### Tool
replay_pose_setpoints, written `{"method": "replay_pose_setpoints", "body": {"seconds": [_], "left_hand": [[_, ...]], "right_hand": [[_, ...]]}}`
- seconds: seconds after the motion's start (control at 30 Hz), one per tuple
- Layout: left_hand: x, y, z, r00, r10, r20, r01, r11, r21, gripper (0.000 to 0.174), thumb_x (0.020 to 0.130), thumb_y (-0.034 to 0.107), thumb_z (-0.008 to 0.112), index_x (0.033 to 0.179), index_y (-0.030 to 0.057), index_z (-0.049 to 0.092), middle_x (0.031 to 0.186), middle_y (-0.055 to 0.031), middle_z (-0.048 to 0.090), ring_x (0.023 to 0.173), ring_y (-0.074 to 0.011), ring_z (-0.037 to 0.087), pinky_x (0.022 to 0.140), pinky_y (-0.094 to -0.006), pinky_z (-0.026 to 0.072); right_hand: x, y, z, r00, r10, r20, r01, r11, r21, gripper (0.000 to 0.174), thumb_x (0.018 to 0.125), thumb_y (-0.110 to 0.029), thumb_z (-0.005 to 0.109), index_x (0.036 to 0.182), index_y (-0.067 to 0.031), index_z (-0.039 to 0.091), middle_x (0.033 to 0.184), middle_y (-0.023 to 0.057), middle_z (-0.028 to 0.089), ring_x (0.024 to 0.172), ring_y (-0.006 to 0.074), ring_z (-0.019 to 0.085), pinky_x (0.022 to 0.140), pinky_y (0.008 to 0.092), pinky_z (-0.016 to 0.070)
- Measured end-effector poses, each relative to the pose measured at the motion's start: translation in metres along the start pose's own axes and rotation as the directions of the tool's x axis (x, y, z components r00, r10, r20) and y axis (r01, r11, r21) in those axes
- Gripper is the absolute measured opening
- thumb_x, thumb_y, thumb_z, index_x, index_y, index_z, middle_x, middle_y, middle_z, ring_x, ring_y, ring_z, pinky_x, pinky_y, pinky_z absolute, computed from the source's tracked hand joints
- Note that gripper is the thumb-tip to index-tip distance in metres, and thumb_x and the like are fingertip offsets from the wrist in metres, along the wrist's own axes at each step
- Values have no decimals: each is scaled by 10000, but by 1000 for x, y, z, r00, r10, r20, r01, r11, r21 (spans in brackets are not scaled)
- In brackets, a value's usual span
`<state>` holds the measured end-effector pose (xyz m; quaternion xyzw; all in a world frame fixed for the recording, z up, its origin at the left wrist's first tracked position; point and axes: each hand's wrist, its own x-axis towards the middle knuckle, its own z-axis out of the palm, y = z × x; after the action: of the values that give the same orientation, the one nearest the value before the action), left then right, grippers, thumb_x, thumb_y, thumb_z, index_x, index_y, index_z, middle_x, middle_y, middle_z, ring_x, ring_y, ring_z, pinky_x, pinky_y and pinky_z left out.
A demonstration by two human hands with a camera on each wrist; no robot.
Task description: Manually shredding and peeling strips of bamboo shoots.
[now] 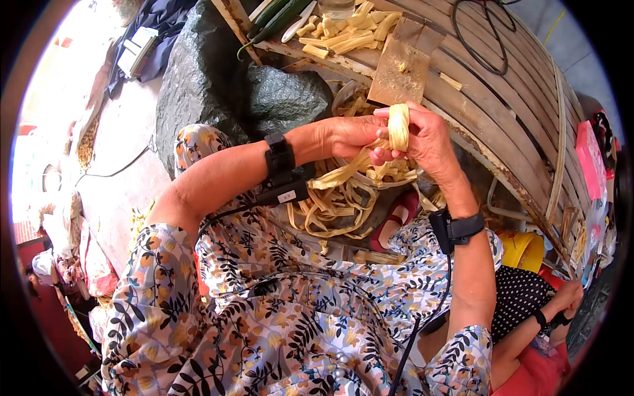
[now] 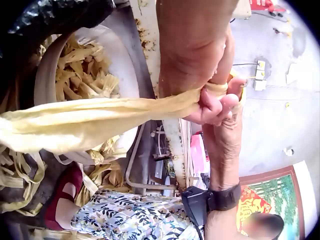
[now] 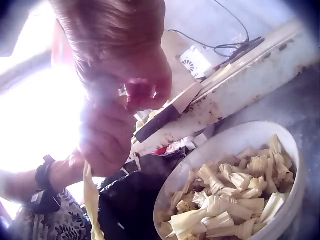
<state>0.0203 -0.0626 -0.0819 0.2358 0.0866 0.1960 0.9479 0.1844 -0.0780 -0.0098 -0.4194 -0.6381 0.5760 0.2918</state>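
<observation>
Strip (image 1: 338, 173) of pale yellow, fibrous, leaf-like stuff: we see it lifted above the white tub (image 2: 122, 62), one part wound into a smooth, flat loop, the tail lengthwise creased and slanting down towards the tub. Our left hand (image 1: 353, 134) pinches the strip beside the loop; our right hand (image 1: 429, 135) grips it with the loop round its fingers. Inside the tub, we make out knotted pieces (image 3: 232, 197), stubby, with papery, frayed ends. Just outside the tub, on our side, loose strips (image 1: 340, 210) lie in limp, ribbon-like curls, near a dark red shoe (image 1: 398, 221). Beyond the tub, a rectangular wooden block (image 1: 401, 69), sprinkled with crumbs, rests on the edge of a slatted table (image 1: 502, 125) whose metal frame is rusted. Left of the tub stands a dark, glossy, crinkled bulk (image 1: 205, 86); we cannot tell what it is. Our forearms and hands cover much of the tub in the head view, a clear vessel (image 1: 337, 8) beyond it is cut off by the upper edge, and glare in the right wrist view blurs our fingertips, so we cannot sort out how they interlock
</observation>
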Motion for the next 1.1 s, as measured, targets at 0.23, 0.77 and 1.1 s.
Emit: {"method": "replay_pose_setpoints", "body": {"seconds": [0.23,0.77,1.1], "left_hand": [[7,22,34,749,507,-427,-286,828,482,203,879,162,509,978,-9,558,845,-29,573,634,-66,509,576,-203,459],[5,19,48,695,637,-333,125,350,928,290,854,268,554,944,-5,520,722,-80,586,594,-87,548,556,-225,457],[8,19,50,674,490,-553,-159,827,539,189,847,232,530,841,44,537,582,38,404,469,-37,337,414,-196,265]], "right_hand": [[11,7,4,753,-489,-441,139,772,-620,215,717,-121,649,927,-74,654,912,68,609,798,222,583,678,299,459],[15,18,-5,936,-76,-343,-94,887,-452,99,745,-55,588,824,-28,642,661,58,614,559,141,567,531,300,435],[9,2,-16,819,-294,-493,335,942,-6,103,763,-4,588,825,56,644,1067,73,569,898,103,530,787,218,429]]}}
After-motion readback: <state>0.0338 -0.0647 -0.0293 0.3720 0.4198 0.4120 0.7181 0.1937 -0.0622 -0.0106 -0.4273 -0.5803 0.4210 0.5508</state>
